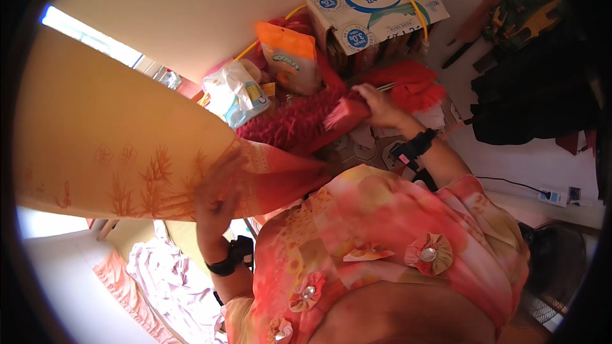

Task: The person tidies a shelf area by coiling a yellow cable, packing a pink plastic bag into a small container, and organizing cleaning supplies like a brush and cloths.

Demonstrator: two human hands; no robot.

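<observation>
My right hand (380, 107) grips a red brush (354, 111) with pale pinkish bristles pointing left. Just beyond it lies a dark red chenille item (291, 122) with shaggy loops. Blurred by motion, my left hand (217, 196) is at the near right end of a large orange sheet (110, 119) printed with bamboo; whether its fingers grip the sheet cannot be told. A red, patterned border (282, 172) continues from the sheet towards my body.
Against the wall stand a milk carton box (377, 9) with a yellow strap, an orange-topped pouch (289, 57) and a tissue pack (239, 93). Bright red cloth (411, 86) lies beyond my right hand. Dark clothes (526, 100), a power socket (552, 197) and a fan (554, 267) are at right.
</observation>
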